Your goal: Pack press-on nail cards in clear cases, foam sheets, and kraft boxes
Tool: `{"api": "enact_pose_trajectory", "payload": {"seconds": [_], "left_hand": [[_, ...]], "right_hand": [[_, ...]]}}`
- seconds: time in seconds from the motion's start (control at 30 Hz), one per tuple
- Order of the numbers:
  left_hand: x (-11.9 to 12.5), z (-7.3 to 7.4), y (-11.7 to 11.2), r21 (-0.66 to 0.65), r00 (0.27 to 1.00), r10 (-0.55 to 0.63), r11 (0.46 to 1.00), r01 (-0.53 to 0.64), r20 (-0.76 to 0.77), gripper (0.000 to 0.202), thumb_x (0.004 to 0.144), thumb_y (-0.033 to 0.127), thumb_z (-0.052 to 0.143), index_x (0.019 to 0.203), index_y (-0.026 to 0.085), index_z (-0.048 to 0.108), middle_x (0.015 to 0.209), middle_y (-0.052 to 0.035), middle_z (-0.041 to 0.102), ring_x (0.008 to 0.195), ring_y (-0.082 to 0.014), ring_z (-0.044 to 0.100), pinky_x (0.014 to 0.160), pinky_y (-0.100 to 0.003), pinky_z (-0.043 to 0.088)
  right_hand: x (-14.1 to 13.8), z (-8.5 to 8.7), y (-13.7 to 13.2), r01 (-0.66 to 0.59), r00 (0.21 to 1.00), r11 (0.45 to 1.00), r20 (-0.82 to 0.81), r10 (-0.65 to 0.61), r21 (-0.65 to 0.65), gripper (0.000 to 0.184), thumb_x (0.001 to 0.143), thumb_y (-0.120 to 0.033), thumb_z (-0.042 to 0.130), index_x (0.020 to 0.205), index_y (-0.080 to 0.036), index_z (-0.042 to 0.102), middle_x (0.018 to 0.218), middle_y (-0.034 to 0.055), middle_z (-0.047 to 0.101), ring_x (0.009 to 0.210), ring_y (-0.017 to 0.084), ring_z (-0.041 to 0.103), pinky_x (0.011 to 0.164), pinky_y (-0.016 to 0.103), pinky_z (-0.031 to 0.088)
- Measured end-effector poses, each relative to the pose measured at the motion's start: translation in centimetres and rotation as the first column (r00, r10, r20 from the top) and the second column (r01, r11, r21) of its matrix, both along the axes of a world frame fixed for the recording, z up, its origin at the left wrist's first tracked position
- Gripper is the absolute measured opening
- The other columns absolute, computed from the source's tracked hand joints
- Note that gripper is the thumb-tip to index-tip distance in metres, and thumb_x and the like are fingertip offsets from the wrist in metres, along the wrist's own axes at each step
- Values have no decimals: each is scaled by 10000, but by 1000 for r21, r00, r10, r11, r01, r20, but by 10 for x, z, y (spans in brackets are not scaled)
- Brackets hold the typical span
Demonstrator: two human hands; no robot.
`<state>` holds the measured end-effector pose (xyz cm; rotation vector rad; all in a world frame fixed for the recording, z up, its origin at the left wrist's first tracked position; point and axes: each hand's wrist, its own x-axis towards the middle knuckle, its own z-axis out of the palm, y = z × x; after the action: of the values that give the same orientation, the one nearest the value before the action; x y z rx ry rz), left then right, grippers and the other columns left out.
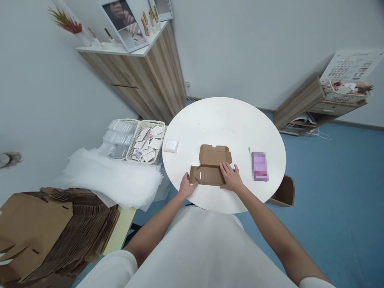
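A brown cardboard mailer box (211,174) lies partly folded on the round white table, its lid panel (213,154) laid back away from me. My left hand (186,186) grips the box's left end, with fingers at the side flap and thumb along the front edge. At the right end, my right hand (231,177) holds the box, its fingers over the inside and the thumb near the front edge. A pink-purple packet (259,166), blurred out, rests to the right of the box. To the left is a small white stack (171,145).
The round table (225,116) fills the middle. At left stand a basket of printed cards (148,144), a basket of clear plastic packs (120,134), white wrapping sheets (120,176) and stacked flat cardboard (60,228). An open carton (286,192) sits on the floor at right.
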<state>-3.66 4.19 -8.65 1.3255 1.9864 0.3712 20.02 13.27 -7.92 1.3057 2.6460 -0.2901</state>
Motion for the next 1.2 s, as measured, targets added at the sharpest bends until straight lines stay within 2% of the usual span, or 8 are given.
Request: {"api": "enact_pose_trajectory", "payload": {"seconds": [0.13, 0.23, 0.33, 0.57, 0.73, 0.87, 1.07, 1.2], "left_hand": [[4, -6, 11, -13, 955, 214, 976, -216, 205, 568, 724, 153, 500, 1264, 143, 326, 1143, -120, 543, 970, -169, 556, 790, -292, 460], [7, -1, 17, 11, 943, 245, 967, -254, 225, 441, 707, 94, 449, 1142, 162, 476, 1063, -82, 592, 921, -167, 571, 784, -300, 466], [11, 5, 18, 40, 937, 243, 964, -261, 250, 409, 713, 80, 415, 1100, 176, 504, 1020, -56, 608, 882, -151, 576, 775, -291, 472], [30, 8, 18, 105, 990, 117, 987, -125, 83, 432, 729, 262, 527, 1142, 174, 434, 1150, -111, 491, 1022, -204, 503, 805, -334, 449], [31, 9, 26, 117, 997, 61, 991, -66, 41, 231, 816, 275, 400, 1021, 184, 457, 1058, -82, 536, 951, -164, 533, 794, -303, 429], [25, 12, 37, 7, 998, 64, 998, -64, -15, 274, 798, 254, 411, 1060, 178, 387, 948, -60, 591, 815, -156, 577, 693, -282, 426], [16, 16, 52, -165, 985, -133, 980, 114, -110, 234, 788, 273, 381, 965, 149, 472, 909, -111, 626, 856, -234, 589, 652, -298, 406], [13, 17, 60, -219, 980, -159, 967, 130, -119, 249, 767, 283, 390, 948, 144, 489, 935, -123, 624, 857, -244, 587, 634, -297, 407]], "right_hand": [[-2, -4, -3, 24, 1000, 999, 2, -24, -24, 1007, 595, -496, 585, 1373, -152, 46, 1428, 135, 160, 1311, 297, 60, 1006, 537, 43], [-3, -5, -7, 49, 999, 998, 9, -48, -28, 976, 606, -491, 575, 1369, -166, 60, 1432, 128, 142, 1310, 303, 50, 990, 565, 51], [-6, -5, -10, 66, 998, 997, 8, -65, -29, 983, 597, -491, 586, 1366, -163, 70, 1428, 136, 144, 1306, 312, 41, 977, 591, 49], [-12, -5, -13, 90, 996, 995, -5, -90, -40, 983, 596, -516, 585, 1362, -160, 83, 1422, 149, 146, 1305, 323, 18, 974, 598, 48], [-14, -4, -15, 74, 997, 997, 1, -74, -19, 1016, 576, -484, 616, 1365, -147, 73, 1420, 148, 161, 1304, 315, 31, 976, 603, 36], [-14, -2, -17, 69, 998, 998, 8, -69, -7, 1017, 571, -495, 616, 1368, -153, 83, 1426, 149, 150, 1306, 316, 24, 973, 614, 28], [-14, -3, -18, 49, 999, 999, 11, -49, -3, 1023, 570, -562, 587, 1369, -149, 97, 1432, 141, 133, 1310, 330, -29, 973, 625, 24], [-13, -4, -20, 26, 999, 1000, 28, -26, 10, 1060, 544, -549, 615, 1372, -134, 99, 1435, 143, 118, 1309, 331, -53, 974, 629, 14]]}}
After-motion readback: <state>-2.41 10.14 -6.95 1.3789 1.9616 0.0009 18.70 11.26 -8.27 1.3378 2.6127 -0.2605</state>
